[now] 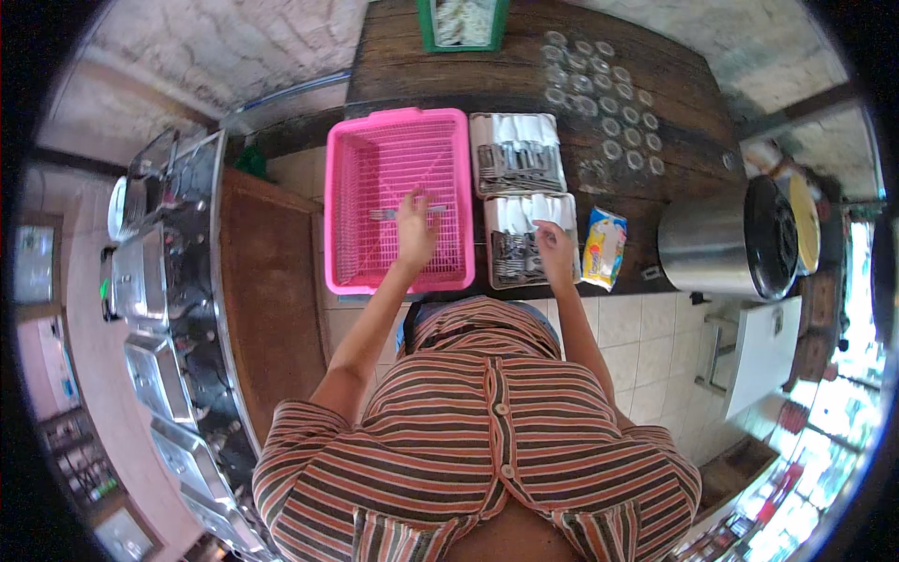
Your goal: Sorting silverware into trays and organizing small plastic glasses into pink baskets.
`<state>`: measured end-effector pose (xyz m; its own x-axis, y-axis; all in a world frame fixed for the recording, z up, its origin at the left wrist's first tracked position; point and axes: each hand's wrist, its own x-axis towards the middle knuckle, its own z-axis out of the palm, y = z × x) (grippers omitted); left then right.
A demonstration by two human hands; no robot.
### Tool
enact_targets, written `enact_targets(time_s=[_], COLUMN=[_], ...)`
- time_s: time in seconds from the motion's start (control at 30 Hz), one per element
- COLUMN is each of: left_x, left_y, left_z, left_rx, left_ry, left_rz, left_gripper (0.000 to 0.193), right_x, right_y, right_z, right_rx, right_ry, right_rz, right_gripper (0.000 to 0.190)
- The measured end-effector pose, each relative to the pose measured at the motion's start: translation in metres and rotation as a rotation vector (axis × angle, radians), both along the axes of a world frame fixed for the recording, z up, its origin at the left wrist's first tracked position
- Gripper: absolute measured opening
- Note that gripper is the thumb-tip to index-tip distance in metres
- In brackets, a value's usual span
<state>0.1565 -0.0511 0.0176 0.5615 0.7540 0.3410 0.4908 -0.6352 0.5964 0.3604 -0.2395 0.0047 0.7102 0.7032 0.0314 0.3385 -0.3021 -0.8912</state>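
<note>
My left hand [417,232] is over the pink plastic basket [466,211], fingers bent. A metal fork [383,214] lies crosswise beneath or in it; whether I grip it is unclear. My right hand [555,251] hovers at the right part of the nearer cutlery tray [496,283], fingers curled, with nothing plainly seen in them. That tray holds forks and other cutlery [511,254] with white napkins or sleeves [511,212] at their far ends. A similar tray [562,184] stands just beyond, filled with cutlery [516,165] and white wraps [520,128].
A colourful soft packet [604,247] lies right of the nearer tray. Several clear glasses [609,126] stand farther back on the dark wooden table [674,70], beside a green-edged container [462,49]. A large metal pot [702,242] is at right; a counter with metal pans [144,274] runs along the left.
</note>
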Motion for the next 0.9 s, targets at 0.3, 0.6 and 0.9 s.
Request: enact_targets(time_s=[0.3,0.6,0.9], left_x=[-0.122,-0.117,-0.122], left_y=[0.008,-0.018,-0.017], left_z=[-0.011,-0.026,-0.031], left_rx=[0.02,-0.143,-0.298], left_ry=[-0.062,-0.095,-0.013], left_rz=[0.484,0.462,0.403], left_gripper=[0.028,0.015,0.012], right_x=[-0.099,-0.114,-0.061], right_y=[0.162,0.188,0.158], right_z=[-0.007,-0.067,0.026], right_rx=[-0.069,-0.513,0.129], right_ry=[-0.334,-0.572,0.001], right_rz=[0.655,0.603,0.477], right_gripper=[0.024,0.022,0.029])
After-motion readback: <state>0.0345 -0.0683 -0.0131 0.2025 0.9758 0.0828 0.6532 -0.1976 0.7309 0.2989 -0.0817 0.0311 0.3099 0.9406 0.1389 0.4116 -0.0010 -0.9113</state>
